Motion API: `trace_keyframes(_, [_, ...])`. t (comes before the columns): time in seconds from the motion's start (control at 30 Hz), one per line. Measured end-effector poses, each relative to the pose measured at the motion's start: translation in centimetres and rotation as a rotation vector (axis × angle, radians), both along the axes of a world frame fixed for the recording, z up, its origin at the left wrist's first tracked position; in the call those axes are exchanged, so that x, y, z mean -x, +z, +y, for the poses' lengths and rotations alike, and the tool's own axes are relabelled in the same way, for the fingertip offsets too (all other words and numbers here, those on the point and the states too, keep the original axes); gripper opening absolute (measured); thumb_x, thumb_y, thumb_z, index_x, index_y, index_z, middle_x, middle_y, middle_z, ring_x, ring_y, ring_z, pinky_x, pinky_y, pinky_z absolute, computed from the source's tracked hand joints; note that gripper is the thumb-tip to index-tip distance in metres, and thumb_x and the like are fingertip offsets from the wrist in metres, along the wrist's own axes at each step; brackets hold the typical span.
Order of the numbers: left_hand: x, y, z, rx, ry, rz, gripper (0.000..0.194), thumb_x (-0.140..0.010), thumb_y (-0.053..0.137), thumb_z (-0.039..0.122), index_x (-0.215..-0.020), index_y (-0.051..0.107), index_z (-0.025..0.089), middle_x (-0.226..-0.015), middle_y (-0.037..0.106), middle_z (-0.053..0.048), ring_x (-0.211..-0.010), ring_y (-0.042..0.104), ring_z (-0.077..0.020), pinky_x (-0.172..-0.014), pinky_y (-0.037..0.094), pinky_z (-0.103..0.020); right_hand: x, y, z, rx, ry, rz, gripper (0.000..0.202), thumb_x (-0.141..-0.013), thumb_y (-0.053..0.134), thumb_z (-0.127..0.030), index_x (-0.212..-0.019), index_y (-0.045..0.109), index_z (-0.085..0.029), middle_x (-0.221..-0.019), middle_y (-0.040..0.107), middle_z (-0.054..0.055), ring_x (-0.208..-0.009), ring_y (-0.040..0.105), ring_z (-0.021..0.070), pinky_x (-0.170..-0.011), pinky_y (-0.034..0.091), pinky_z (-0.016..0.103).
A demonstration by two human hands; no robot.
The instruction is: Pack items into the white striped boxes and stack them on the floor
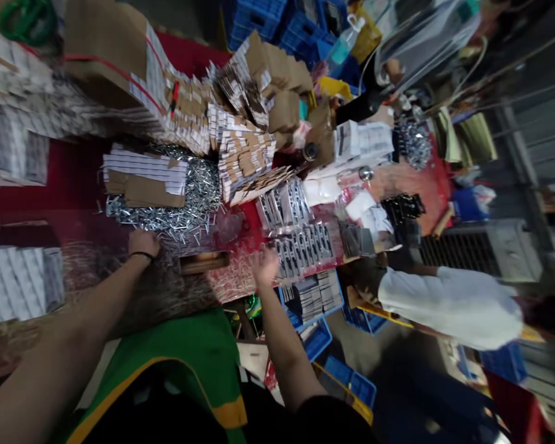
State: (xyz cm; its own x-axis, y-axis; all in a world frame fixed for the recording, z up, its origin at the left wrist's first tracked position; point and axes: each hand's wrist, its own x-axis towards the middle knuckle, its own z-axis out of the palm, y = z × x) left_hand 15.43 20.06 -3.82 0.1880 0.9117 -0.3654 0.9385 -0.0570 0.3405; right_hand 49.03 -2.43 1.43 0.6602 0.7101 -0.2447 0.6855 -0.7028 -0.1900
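Observation:
My left hand (143,243) is at the near edge of a heap of small shiny L-shaped metal pieces (198,191). Its fingers look curled, and whatever may be in them is hidden. Motion smears my right hand (264,266), beside the left end of a row of dark and silver metal tools in clear packing (305,250). Its fingers cannot be made out. Between the hands, at the table's near side, lies a brown wooden-looking block (204,263). Flat striped cartons (145,176) rest on the metal heap.
Stacks of folded cartons (247,154) and a large brown box (106,55) stand at the back. White striped packs (18,283) lie at left. Blue crates (314,296) sit below the table edge. A co-worker's white sleeve (448,302) reaches in from the right.

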Motion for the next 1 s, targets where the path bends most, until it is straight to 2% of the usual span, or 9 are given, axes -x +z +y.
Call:
trace_keyframes(0.07, [0.5, -0.1, -1.2, -0.029, 0.040, 0.027, 0.033, -0.098, 0.062, 0.037, -0.103, 0.078, 0.009, -0.111, 0.068, -0.018, -0.128, 0.057, -0.0398, -0.111, 0.046, -0.062, -4.1, 0.1, -1.6, 0.083, -0.209, -0.135, 0.033, -0.108, 0.055, -0.028, -0.135, 0.072, -0.019, -0.145, 0.062, 0.025, -0.133, 0.058, 0.0378, -0.112, 0.043, 0.058])
trace_keyframes(0.23, [0.5, 1.6, -9.3, -0.282, 0.241, -0.186, 0.034, -0.096, 0.069, 0.043, -0.101, 0.079, 0.011, -0.130, 0.063, -0.017, -0.134, 0.055, -0.0379, -0.121, 0.041, -0.062, -7.6, -1.4, -3.0, 0.178, -0.116, 0.085, 0.054, -0.094, 0.075, -0.026, -0.146, 0.061, -0.020, -0.157, 0.053, 0.025, -0.142, 0.056, 0.0381, -0.114, 0.044, 0.055])
trace_keyframes(0.3, [-0.6, 2.0, -12.4, -0.340, 0.167, -0.306, 0.031, -0.095, 0.072, 0.045, -0.095, 0.079, 0.015, -0.136, 0.061, -0.018, -0.138, 0.053, -0.0378, -0.126, 0.037, -0.062, -7.5, -1.6, -2.8, 0.216, -0.223, 0.255, 0.074, -0.085, 0.085, -0.033, -0.149, 0.055, -0.012, -0.146, 0.061, 0.028, -0.132, 0.065, 0.0377, -0.107, 0.051, 0.052])
trace_keyframes(0.37, [-2.1, 1.7, -13.8, -0.322, 0.019, -0.374, 0.028, -0.095, 0.074, 0.045, -0.094, 0.080, 0.017, -0.146, 0.057, -0.018, -0.146, 0.047, -0.0405, -0.128, 0.035, -0.063, -6.5, -1.5, -2.6, 0.179, -0.275, 0.429, 0.067, -0.083, 0.083, -0.038, -0.140, 0.060, -0.009, -0.125, 0.072, 0.022, -0.116, 0.073, 0.0341, -0.100, 0.056, 0.047])
trace_keyframes(0.53, [-4.5, -1.5, -12.4, -0.035, -0.425, -0.513, 0.035, -0.086, 0.084, 0.039, -0.112, 0.074, 0.018, -0.151, 0.057, -0.019, -0.145, 0.053, -0.0391, -0.123, 0.047, -0.059, 1.5, -1.3, -2.5, -0.220, -0.118, 0.748, 0.043, -0.090, 0.070, -0.049, -0.119, 0.065, -0.018, -0.099, 0.077, 0.008, -0.091, 0.075, 0.0261, -0.084, 0.062, 0.041])
trace_keyframes(0.67, [-3.6, -3.1, -11.9, 0.040, -0.444, -0.573, 0.038, -0.086, 0.081, 0.028, -0.120, 0.067, 0.018, -0.139, 0.062, -0.018, -0.128, 0.066, -0.0338, -0.109, 0.059, -0.053, 8.3, -1.0, -0.6, -0.304, 0.207, 0.704, 0.040, -0.087, 0.076, -0.045, -0.119, 0.068, -0.023, -0.116, 0.076, 0.011, -0.109, 0.070, 0.0301, -0.099, 0.058, 0.048])
trace_keyframes(0.8, [0.6, -3.0, -11.7, 0.024, -0.435, -0.617, 0.040, -0.083, 0.076, 0.026, -0.120, 0.063, 0.017, -0.135, 0.065, -0.020, -0.130, 0.066, -0.0363, -0.111, 0.059, -0.055, 9.4, -0.7, 1.9, -0.203, 0.384, 0.535, 0.036, -0.077, 0.085, -0.036, -0.109, 0.072, -0.023, -0.121, 0.072, 0.013, -0.122, 0.061, 0.0350, -0.112, 0.046, 0.055])
trace_keyframes(0.9, [3.4, -3.1, -11.5, 0.040, -0.395, -0.688, 0.054, -0.083, 0.073, 0.026, -0.133, 0.057, 0.017, -0.149, 0.061, -0.022, -0.140, 0.063, -0.0365, -0.117, 0.055, -0.055, 7.8, -1.3, 2.3, -0.193, 0.271, 0.474, 0.021, -0.091, 0.072, -0.042, -0.090, 0.070, -0.022, -0.101, 0.070, 0.011, -0.107, 0.062, 0.0307, -0.105, 0.049, 0.049])
trace_keyframes(1.0, [3.6, -3.8, -11.4, 0.077, -0.248, -0.724, 0.085, -0.082, 0.077, 0.030, -0.157, 0.039, 0.018, -0.159, 0.055, -0.024, -0.141, 0.064, -0.0350, -0.118, 0.053, -0.058, 6.5, -2.6, 2.6, -0.277, 0.034, 0.747, 0.025, -0.092, 0.069, -0.045, -0.101, 0.071, -0.021, -0.086, 0.064, 0.004, -0.089, 0.062, 0.0251, -0.087, 0.054, 0.040])
